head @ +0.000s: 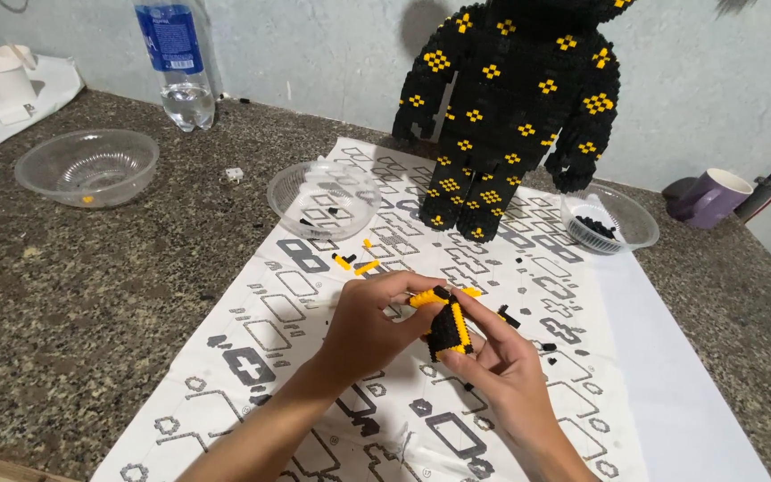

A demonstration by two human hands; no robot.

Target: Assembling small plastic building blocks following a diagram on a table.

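Note:
My left hand (375, 323) and my right hand (503, 364) meet over a large printed instruction sheet (269, 330). Between their fingertips they hold a small black and yellow block assembly (449, 323). A tall black block figure with yellow diamond patterns (509, 107) stands at the far end of the sheet. Loose yellow and black pieces (355, 262) lie on the paper just beyond my left hand. A few black bits (510, 316) lie to the right of the assembly.
A clear bowl (325, 198) with a few pieces sits on the sheet. Another bowl (609, 220) with black pieces is at the right, a third bowl (87, 166) at the left. A water bottle (177, 62) and a purple mug (712, 196) stand by the wall on the granite counter (73, 295).

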